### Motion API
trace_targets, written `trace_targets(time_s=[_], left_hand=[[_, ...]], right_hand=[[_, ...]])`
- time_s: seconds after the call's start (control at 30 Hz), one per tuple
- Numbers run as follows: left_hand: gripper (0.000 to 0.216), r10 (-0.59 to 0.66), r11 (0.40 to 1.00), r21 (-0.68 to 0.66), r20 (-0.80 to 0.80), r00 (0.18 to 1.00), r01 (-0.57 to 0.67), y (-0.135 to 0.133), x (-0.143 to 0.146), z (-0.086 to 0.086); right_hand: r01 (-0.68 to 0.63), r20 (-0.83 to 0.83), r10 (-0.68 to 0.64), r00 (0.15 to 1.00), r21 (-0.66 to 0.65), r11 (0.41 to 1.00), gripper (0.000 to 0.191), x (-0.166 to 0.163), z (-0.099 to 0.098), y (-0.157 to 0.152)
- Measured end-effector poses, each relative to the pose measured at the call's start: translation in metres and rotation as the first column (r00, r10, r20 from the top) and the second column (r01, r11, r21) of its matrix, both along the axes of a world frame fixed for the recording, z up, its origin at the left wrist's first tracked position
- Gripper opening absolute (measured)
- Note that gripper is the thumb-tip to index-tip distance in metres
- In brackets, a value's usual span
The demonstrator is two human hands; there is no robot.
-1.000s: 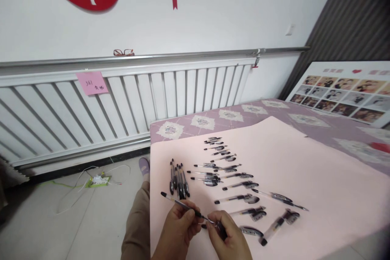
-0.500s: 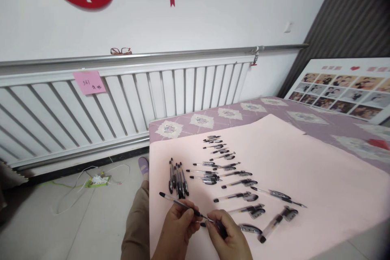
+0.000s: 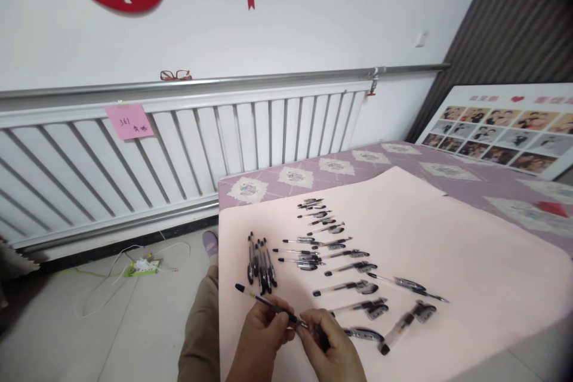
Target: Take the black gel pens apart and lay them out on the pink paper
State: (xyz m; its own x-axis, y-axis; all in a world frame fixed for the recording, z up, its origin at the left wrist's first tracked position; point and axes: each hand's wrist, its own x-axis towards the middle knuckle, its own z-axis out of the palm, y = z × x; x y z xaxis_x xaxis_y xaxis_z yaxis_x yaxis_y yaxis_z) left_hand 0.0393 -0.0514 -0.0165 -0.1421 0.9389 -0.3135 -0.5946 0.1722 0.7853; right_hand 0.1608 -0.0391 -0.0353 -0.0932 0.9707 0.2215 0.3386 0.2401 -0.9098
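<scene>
My left hand (image 3: 264, 331) pinches a slim black-and-clear gel pen (image 3: 259, 298), its black end pointing up and left. At the pen's tip, the thumb and fingers of my right hand (image 3: 329, 340) are closed, meeting the writing end. A dark piece (image 3: 321, 337), looking like a pen cap, shows inside the right hand, partly hidden by the fingers. Just beyond my left hand lies a bunch of capped pens (image 3: 262, 262). Uncapped pens with their caps beside them (image 3: 347, 288) form a column ahead of my right hand.
Pink paper (image 3: 474, 250) covers much of a purple patterned surface (image 3: 308, 168). A thicker clear-and-black pen (image 3: 405, 325) lies at the right. A photo board (image 3: 505, 131) leans at the back right. Along the wall runs a white radiator (image 3: 250, 131); a power strip (image 3: 143, 267) sits on the floor.
My hands have come slightly closer together, and the pen's metal tip, showing between them before, is now mostly covered at my right fingers. The pens on the paper stay put.
</scene>
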Motion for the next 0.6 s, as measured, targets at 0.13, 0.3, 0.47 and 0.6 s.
trace_targets(time_s=[0.13, 0.3, 0.47, 0.6], left_hand=[[0.022, -0.022, 0.999, -0.034, -0.105, 0.994, 0.019, 0.002, 0.001, -0.004], [0.018, -0.071, 0.996, 0.043, -0.216, 0.974, 0.082, 0.003, -0.004, -0.005], [0.016, -0.133, 0.988, 0.029, -0.319, 0.938, 0.151, 0.004, -0.009, -0.008], [0.018, -0.158, 0.985, 0.021, -0.287, 0.945, 0.171, 0.006, -0.009, -0.015]], right_hand=[[-0.003, 0.022, 0.003, 1.0, 0.024, 1.0, 0.023, 0.001, -0.004, 0.001], [-0.044, 0.05, 0.042, 0.998, 0.042, 0.998, 0.023, 0.001, -0.01, 0.001], [-0.086, 0.048, 0.083, 0.995, 0.063, 0.994, 0.021, 0.0, -0.015, -0.001], [-0.122, 0.07, 0.119, 0.99, 0.051, 0.991, 0.019, 0.003, -0.018, 0.0]])
